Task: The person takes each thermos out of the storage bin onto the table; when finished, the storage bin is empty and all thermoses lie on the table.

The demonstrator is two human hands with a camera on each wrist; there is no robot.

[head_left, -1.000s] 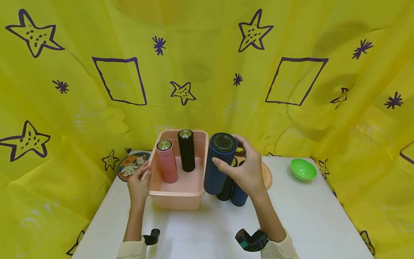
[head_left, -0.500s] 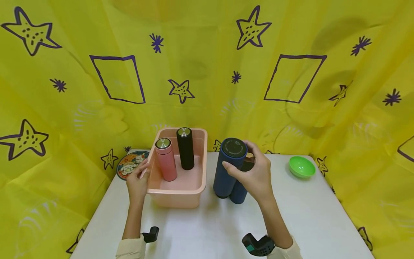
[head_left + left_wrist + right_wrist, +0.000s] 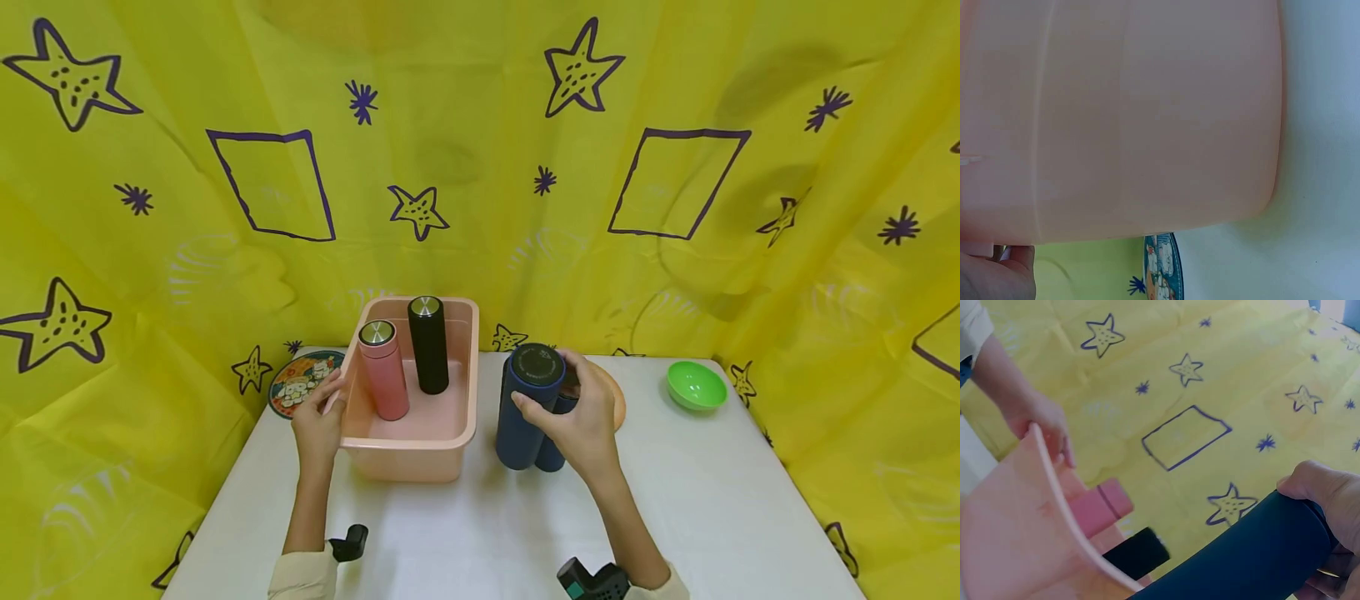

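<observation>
My left hand (image 3: pixel 317 423) grips the left rim of a pink plastic bin (image 3: pixel 405 460). Inside the bin a pink thermos flask (image 3: pixel 390 387) and a black thermos flask (image 3: pixel 430 354) stand upright, both with shiny metal-topped lids. Right of the bin, my right hand (image 3: pixel 587 423) holds a dark blue thermos flask (image 3: pixel 517 421) near its upper end, thumb in front and fingers behind. Its upward end is a black disc with small print. Close behind it, a second blue flask (image 3: pixel 551 454) stands partly hidden on the table.
A patterned round plate (image 3: pixel 296 385) lies left of the bin, partly behind my left hand. Behind my right hand shows the edge of an orange-tan round board (image 3: pixel 618 402). A green bowl (image 3: pixel 696 387) sits at the table's back right. Yellow patterned cloth (image 3: pixel 480 167) hangs around the white table (image 3: pixel 705 500).
My right hand has carried the blue flask from beside the bin's right rim to the right and then down, in front of the other flasks. My left hand stays on the rim.
</observation>
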